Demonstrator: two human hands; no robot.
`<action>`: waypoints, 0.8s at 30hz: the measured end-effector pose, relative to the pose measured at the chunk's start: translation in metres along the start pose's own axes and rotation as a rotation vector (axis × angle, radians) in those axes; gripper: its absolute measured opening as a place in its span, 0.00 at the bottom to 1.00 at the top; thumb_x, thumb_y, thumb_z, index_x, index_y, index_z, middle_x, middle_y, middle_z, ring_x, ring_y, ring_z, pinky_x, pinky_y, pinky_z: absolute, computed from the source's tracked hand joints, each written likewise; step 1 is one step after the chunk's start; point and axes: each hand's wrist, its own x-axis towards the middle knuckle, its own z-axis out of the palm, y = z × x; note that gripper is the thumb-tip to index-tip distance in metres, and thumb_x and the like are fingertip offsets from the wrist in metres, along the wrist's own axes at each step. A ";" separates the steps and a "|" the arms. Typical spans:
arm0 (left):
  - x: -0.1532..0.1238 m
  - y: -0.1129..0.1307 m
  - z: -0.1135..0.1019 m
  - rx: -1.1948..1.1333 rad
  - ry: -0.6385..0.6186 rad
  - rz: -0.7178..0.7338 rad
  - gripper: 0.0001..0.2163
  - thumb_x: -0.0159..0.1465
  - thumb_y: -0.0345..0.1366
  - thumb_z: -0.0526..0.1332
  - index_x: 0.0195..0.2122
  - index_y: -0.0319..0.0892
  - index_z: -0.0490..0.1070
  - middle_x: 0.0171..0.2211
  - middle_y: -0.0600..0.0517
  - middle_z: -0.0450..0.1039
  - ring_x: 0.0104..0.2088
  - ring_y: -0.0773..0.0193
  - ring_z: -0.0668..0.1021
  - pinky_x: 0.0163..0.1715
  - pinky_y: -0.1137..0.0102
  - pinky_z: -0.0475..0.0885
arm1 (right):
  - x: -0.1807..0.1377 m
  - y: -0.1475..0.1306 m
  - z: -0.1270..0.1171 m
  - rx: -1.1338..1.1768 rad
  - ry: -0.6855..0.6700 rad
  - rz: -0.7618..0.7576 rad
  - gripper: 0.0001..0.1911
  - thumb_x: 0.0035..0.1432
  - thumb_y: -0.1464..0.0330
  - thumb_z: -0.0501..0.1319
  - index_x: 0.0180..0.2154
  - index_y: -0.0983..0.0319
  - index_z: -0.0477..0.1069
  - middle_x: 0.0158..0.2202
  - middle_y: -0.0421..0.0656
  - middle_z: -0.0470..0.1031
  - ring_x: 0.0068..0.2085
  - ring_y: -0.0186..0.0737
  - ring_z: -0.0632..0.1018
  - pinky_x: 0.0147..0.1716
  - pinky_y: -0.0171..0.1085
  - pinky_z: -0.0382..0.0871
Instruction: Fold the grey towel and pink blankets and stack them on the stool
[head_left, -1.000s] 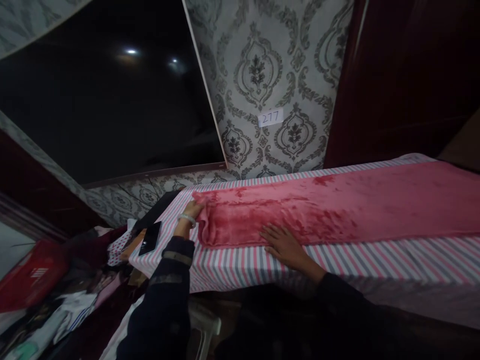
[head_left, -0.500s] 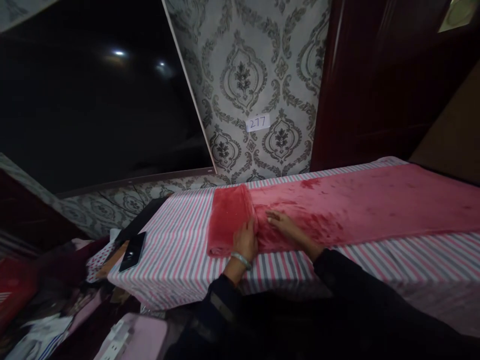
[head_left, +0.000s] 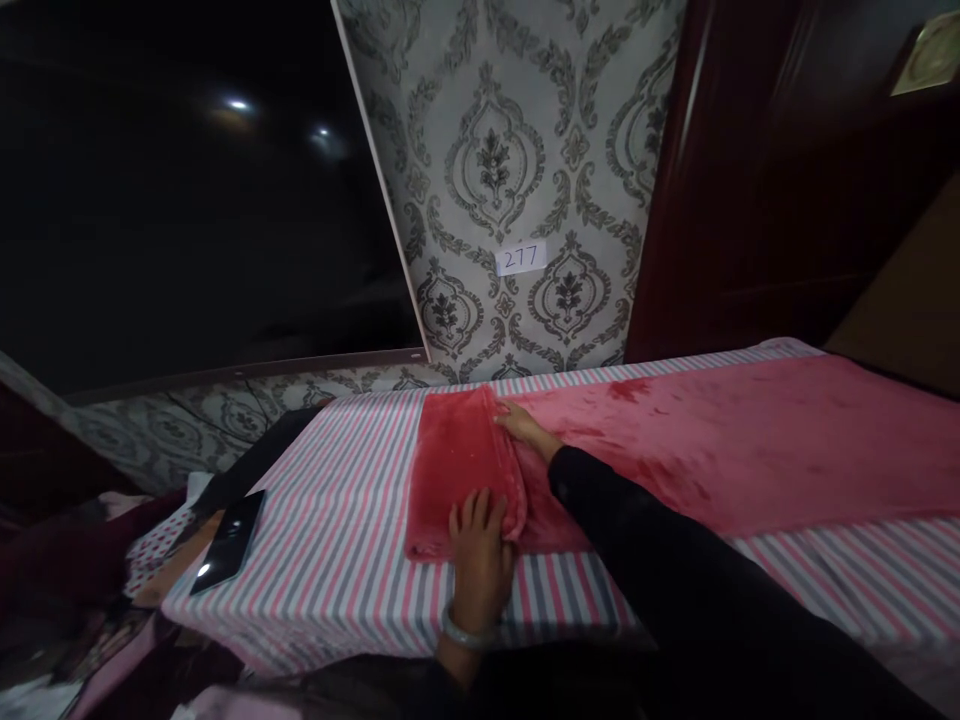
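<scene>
A plush red-pink blanket (head_left: 720, 430) lies lengthwise over a striped cloth, its left end folded into a thick flat pad (head_left: 457, 450). My left hand (head_left: 480, 540), with a pale bangle at the wrist, rests on the near right corner of this pad. Its fingers are spread over the top, and the thumb side is at the pad's right edge. Farther back, my right hand (head_left: 523, 424) reaches across the blanket and closes its fingertips on the pad's far right edge.
The striped cloth (head_left: 330, 490) covers a long surface against the patterned wall. A dark phone (head_left: 231, 542) lies at its left edge. Behind stands a large black television (head_left: 210, 200); a paper marked 277 (head_left: 521, 258) is on the wall. Clothes (head_left: 157, 550) are heaped at left.
My right hand has moved left and back to the pad's far edge. My left hand has shifted to the near corner and spread its fingers. The view has tilted slightly.
</scene>
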 end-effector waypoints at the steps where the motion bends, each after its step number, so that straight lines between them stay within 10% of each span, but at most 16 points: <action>1: -0.001 -0.001 0.001 0.003 0.004 0.003 0.28 0.58 0.23 0.57 0.60 0.46 0.73 0.64 0.44 0.69 0.65 0.48 0.67 0.65 0.44 0.58 | 0.004 0.000 0.006 -0.021 0.009 -0.031 0.29 0.53 0.76 0.63 0.58 0.62 0.71 0.42 0.44 0.81 0.39 0.39 0.81 0.46 0.40 0.77; 6: 0.007 0.001 -0.008 -0.007 -0.002 0.037 0.29 0.60 0.23 0.55 0.62 0.48 0.71 0.65 0.44 0.69 0.66 0.48 0.67 0.66 0.41 0.57 | 0.018 -0.005 0.015 -0.137 0.106 -0.147 0.29 0.52 0.78 0.60 0.56 0.62 0.76 0.49 0.46 0.80 0.47 0.45 0.80 0.53 0.43 0.74; 11: 0.025 0.033 -0.010 -0.063 -0.019 0.155 0.30 0.60 0.25 0.55 0.64 0.46 0.68 0.67 0.46 0.65 0.69 0.52 0.63 0.69 0.47 0.56 | 0.007 0.000 -0.034 -0.313 0.261 -0.255 0.34 0.53 0.79 0.56 0.62 0.58 0.71 0.63 0.47 0.70 0.62 0.46 0.71 0.64 0.41 0.63; 18: 0.013 0.058 0.032 -0.008 -0.234 0.208 0.31 0.59 0.28 0.59 0.66 0.44 0.66 0.69 0.42 0.62 0.70 0.44 0.61 0.68 0.40 0.55 | -0.015 0.034 -0.083 -0.562 0.250 -0.159 0.31 0.54 0.78 0.59 0.60 0.62 0.72 0.58 0.50 0.75 0.60 0.48 0.74 0.63 0.42 0.64; 24: 0.020 0.066 0.020 -0.025 -0.218 0.156 0.33 0.59 0.27 0.57 0.67 0.47 0.65 0.69 0.45 0.62 0.69 0.48 0.62 0.70 0.41 0.51 | -0.004 0.024 -0.087 -0.505 0.242 -0.172 0.34 0.55 0.79 0.55 0.63 0.60 0.70 0.61 0.45 0.73 0.62 0.45 0.72 0.64 0.43 0.63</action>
